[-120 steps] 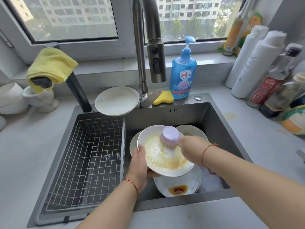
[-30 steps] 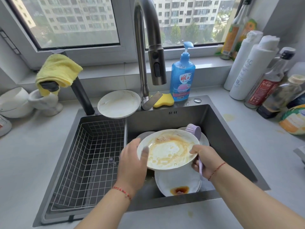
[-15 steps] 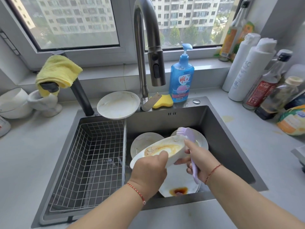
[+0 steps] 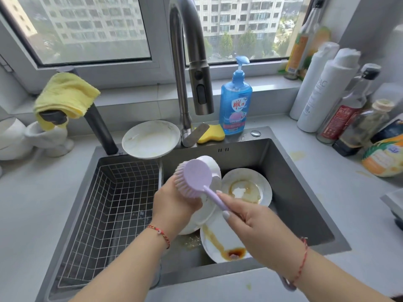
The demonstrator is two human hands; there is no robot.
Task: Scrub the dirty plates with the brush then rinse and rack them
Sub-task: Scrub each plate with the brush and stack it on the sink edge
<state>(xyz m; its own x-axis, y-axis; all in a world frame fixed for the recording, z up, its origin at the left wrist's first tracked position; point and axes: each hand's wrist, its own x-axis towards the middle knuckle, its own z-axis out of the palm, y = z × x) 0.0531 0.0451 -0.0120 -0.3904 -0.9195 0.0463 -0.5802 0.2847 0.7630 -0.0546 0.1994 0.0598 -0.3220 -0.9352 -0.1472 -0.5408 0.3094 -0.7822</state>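
Plate (image 4: pixel 210 171) gripped upright by left hand (image 4: pixel 174 203), brush (image 4: pixel 196 178) handle pinched by right hand (image 4: pixel 253 225); dirty plates (image 4: pixel 265 182) stacked underneath, wire rack (image 4: pixel 113 203) sat beside

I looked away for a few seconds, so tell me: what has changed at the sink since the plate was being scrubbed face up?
The left hand has turned its plate over and up on edge, white back outward. The right hand has swung the brush off the soapy face onto that back. Both grips held. The stained plates in the sink and the plate behind the wire rack stayed put.
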